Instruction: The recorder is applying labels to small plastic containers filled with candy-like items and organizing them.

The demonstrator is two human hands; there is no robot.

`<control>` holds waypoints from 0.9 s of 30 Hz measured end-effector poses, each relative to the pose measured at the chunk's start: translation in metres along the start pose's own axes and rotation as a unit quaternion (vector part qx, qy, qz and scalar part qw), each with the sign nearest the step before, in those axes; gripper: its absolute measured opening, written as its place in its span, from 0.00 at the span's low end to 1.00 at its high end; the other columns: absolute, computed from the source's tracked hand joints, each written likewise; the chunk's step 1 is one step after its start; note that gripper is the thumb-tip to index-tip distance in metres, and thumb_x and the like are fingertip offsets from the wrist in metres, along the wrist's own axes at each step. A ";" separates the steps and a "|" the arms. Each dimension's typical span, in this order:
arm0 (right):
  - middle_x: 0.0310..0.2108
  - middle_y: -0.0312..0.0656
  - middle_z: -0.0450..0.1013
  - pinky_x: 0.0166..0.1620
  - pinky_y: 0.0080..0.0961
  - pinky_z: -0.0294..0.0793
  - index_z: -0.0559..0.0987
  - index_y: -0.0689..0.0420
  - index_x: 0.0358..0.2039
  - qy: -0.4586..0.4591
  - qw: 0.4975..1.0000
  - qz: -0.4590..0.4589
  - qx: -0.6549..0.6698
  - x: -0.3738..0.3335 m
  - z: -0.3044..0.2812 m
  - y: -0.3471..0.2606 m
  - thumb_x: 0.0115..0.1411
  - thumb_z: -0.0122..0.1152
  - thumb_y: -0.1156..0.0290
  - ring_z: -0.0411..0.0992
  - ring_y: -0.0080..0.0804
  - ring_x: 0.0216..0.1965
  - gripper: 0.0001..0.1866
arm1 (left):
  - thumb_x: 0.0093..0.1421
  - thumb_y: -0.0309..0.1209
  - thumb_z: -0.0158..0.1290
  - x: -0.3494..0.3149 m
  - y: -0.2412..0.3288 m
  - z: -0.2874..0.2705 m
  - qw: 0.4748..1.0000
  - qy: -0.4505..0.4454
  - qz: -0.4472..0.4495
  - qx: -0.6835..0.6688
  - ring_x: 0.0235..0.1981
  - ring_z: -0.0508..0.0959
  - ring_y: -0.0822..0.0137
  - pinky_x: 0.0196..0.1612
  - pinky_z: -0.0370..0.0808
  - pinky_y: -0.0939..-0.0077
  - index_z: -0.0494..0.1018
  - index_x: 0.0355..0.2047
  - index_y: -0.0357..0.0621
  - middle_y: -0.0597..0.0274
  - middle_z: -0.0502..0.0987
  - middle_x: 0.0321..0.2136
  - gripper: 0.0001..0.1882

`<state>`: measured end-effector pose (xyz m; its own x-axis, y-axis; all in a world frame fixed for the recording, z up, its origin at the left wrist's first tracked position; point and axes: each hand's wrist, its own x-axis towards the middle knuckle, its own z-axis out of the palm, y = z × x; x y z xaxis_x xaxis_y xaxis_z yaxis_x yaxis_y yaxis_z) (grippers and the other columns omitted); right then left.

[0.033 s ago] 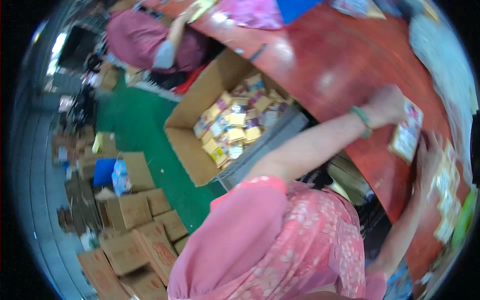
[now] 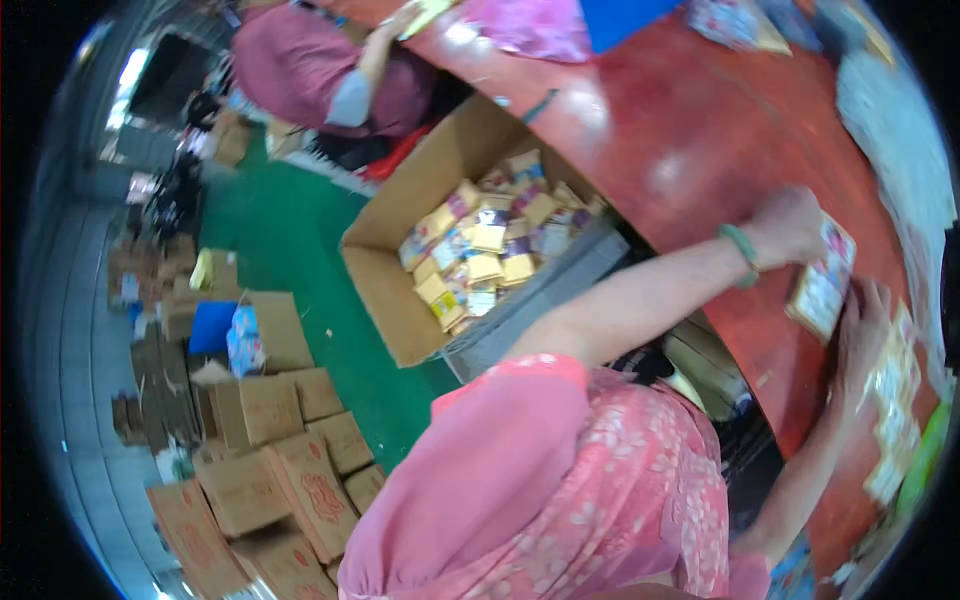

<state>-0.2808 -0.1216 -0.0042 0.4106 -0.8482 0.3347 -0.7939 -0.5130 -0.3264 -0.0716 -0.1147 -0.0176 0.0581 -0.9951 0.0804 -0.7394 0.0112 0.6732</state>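
A flat rectangular packet (image 2: 822,278) with a colourful printed face and tan edges is at the right of the red table. My left hand (image 2: 790,225), with a green bangle at its wrist, is closed at the packet's upper left end; its fingertips are hidden. Just beside the packet's lower right side, my right hand (image 2: 862,335) has its fingers apart. Nearest to that hand on its right lie several pale, shiny wrapped packets (image 2: 895,420), in a row. Blur hides fine detail of the fingers.
A large open cardboard box (image 2: 385,305) with many small packets (image 2: 487,238) stands left of the red table (image 2: 680,110). Clear plastic sheeting (image 2: 885,130) lies along the far right edge. Stacked cartons (image 2: 255,415) stand on the green floor. A co-worker (image 2: 320,70) is at the upper left.
The whole view has shifted slightly, with the table, box and hands appearing a little further right. Both hands keep nearly the same place about the packet.
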 end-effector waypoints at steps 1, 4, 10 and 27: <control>0.34 0.48 0.70 0.44 0.34 0.68 0.77 0.58 0.38 -0.016 0.999 0.037 0.001 -0.002 -0.002 0.001 0.58 0.51 0.73 0.70 0.45 0.40 0.10 | 0.34 0.39 0.65 -0.001 0.007 0.000 1.000 0.004 -0.023 -0.014 0.29 0.79 0.49 0.34 0.77 0.63 0.78 0.19 0.37 0.42 0.77 0.23 0.17; 0.35 0.50 0.69 0.44 0.34 0.67 0.77 0.57 0.39 -0.002 0.999 0.019 0.029 -0.003 0.003 0.007 0.59 0.50 0.73 0.71 0.45 0.39 0.10 | 0.32 0.34 0.64 -0.001 0.007 0.008 0.997 0.039 -0.044 -0.054 0.30 0.79 0.50 0.33 0.77 0.63 0.77 0.19 0.36 0.42 0.77 0.22 0.15; 0.38 0.50 0.69 0.44 0.32 0.67 0.75 0.61 0.41 -0.025 0.998 0.054 0.009 0.004 0.002 0.013 0.63 0.48 0.67 0.70 0.44 0.40 0.12 | 0.33 0.28 0.62 0.003 0.013 -0.004 0.996 0.022 -0.060 -0.054 0.29 0.79 0.49 0.32 0.77 0.61 0.77 0.20 0.32 0.41 0.76 0.22 0.13; 0.35 0.50 0.69 0.43 0.33 0.68 0.76 0.62 0.38 -0.084 0.992 -0.003 0.094 -0.003 -0.003 -0.094 0.59 0.56 0.66 0.70 0.43 0.38 0.12 | 0.39 0.34 0.61 -0.087 -0.018 -0.070 0.997 0.033 -0.066 -0.029 0.30 0.78 0.45 0.35 0.76 0.56 0.77 0.24 0.34 0.41 0.76 0.23 0.15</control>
<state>-0.2089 -0.0705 0.0286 0.4960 -0.8470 0.1909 -0.7001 -0.5202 -0.4891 -0.0164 -0.0213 0.0143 0.1977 -0.9796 0.0344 -0.6821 -0.1123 0.7226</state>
